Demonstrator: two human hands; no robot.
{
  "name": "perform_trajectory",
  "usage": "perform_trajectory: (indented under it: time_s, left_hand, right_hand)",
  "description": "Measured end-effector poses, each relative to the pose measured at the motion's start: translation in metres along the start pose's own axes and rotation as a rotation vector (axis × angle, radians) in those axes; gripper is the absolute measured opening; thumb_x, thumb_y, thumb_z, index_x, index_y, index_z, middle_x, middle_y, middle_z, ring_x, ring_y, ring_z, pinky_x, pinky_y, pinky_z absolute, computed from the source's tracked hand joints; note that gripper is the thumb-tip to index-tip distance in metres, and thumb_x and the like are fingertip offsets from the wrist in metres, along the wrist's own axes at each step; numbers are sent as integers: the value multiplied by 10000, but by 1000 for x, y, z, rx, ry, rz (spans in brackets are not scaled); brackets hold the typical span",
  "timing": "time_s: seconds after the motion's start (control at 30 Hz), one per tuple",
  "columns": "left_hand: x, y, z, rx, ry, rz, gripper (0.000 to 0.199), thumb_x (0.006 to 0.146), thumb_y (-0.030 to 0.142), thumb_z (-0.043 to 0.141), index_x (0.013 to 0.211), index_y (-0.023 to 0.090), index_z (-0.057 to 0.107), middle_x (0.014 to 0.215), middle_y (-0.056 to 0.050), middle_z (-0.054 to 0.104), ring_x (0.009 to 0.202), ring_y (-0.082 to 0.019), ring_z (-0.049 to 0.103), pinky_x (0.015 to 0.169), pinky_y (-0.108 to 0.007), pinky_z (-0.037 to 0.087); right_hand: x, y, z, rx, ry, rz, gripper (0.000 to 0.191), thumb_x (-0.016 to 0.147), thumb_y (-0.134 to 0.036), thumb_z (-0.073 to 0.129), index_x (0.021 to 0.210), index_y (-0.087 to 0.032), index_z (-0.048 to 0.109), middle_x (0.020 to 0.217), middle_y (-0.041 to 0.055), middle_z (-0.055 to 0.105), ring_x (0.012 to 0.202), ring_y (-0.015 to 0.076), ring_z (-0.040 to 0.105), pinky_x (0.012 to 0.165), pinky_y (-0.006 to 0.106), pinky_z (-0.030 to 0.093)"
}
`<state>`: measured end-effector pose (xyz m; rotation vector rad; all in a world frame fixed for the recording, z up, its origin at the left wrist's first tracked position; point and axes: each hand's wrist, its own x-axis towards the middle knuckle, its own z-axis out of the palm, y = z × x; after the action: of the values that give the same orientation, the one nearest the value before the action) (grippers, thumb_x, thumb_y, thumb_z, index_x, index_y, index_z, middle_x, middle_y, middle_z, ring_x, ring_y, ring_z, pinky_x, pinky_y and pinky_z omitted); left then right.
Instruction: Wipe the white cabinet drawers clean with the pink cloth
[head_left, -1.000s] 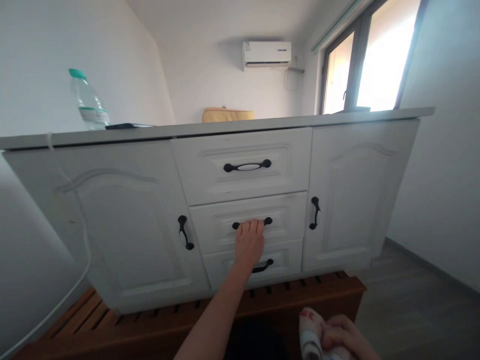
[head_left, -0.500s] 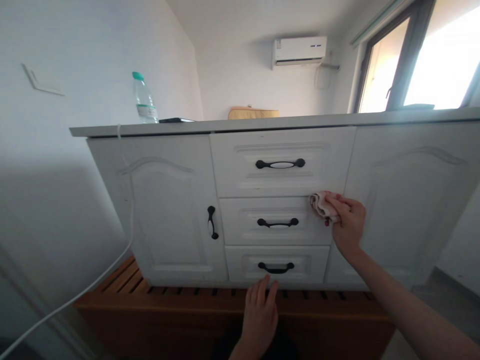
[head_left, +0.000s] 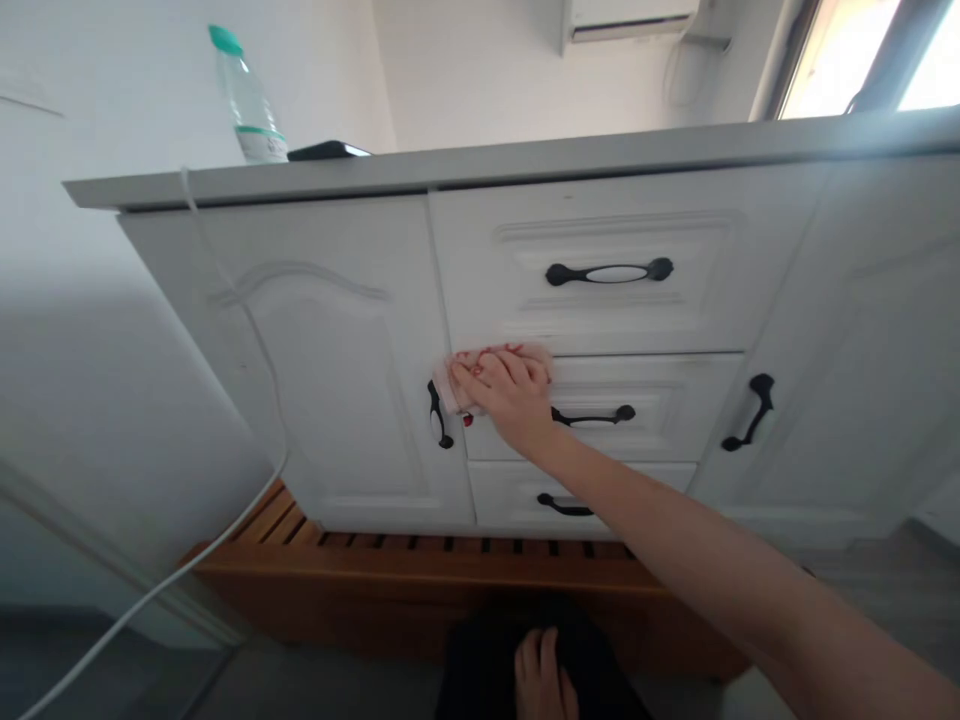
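My right hand point(head_left: 514, 400) presses a pink and white cloth point(head_left: 457, 375) with red markings against the white cabinet's front. The cloth lies over the top left of the middle drawer point(head_left: 675, 400), close to the black handle of the left door point(head_left: 439, 415). My forearm and hand cover part of the middle drawer's handle point(head_left: 619, 414); the arm also crosses the bottom drawer. Low in the view, my left hand point(head_left: 541, 675) rests on dark clothing over my lap, holding nothing visible, fingers loosely bent and partly cut off by the frame.
A plastic bottle point(head_left: 251, 110) with a green cap and a dark flat object point(head_left: 326, 150) stand on the cabinet top point(head_left: 480, 168). A white cable point(head_left: 262, 350) hangs down the left side. Below is a slatted wooden bench point(head_left: 390, 570). A window point(head_left: 840, 60) is at upper right.
My right hand has moved left with the cloth across the drawer fronts. The left hand has dropped from near the bottom drawer to my lap. The view has tilted down and come closer.
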<state>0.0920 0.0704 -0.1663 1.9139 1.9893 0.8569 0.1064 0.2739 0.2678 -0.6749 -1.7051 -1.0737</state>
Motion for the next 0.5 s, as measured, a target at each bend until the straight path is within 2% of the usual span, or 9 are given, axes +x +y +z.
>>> perform_trajectory:
  time_s: [0.07,0.17,0.27,0.37,0.43,0.5]
  left_hand:
    - [0,2,-9,-45,23,-9,542,861,102,329,1309,169,627,1302,-158,608,1213,-269,569,1075,-440,460]
    - [-3,4,-19,-114,66,-23,502,896,130,326,1299,177,623,1285,-149,595,1210,-255,556,1080,-424,448]
    - [-5,2,-19,-137,89,-22,485,896,137,346,1285,173,632,1276,-148,597,1204,-259,557,1075,-416,453]
    - [-4,-3,-11,-113,85,-29,497,888,125,339,1273,173,649,1265,-155,612,1187,-270,574,1061,-435,470]
    - [-2,-4,-6,-94,72,-30,507,868,111,347,1259,178,663,1249,-156,628,1161,-278,591,1040,-448,488]
    - [-1,-3,-4,-84,83,-27,505,867,109,352,1251,181,672,1247,-155,636,1153,-278,599,1027,-445,498]
  right_hand:
    - [0,-11,9,23,-10,-36,269,1005,-240,532,1244,-304,638,1099,17,699,1109,196,513,853,407,319]
    - [-22,-22,10,39,-72,-79,272,1004,-215,526,1253,-262,626,1103,25,701,1124,197,501,816,405,319]
    - [-62,-27,1,101,-200,-174,250,1006,-214,518,1228,-238,630,1090,29,702,1097,194,506,791,398,329]
    - [-92,-30,-13,181,-390,-304,211,1003,-217,514,1165,-245,647,1027,31,697,1027,201,524,767,397,337]
    - [-90,-29,-23,225,-490,-342,151,996,-230,527,1053,-238,667,1002,36,688,1009,213,530,781,405,347]
    - [-70,-27,-31,247,-488,-390,138,994,-227,525,1007,-233,663,1056,38,682,1062,223,532,838,419,364]
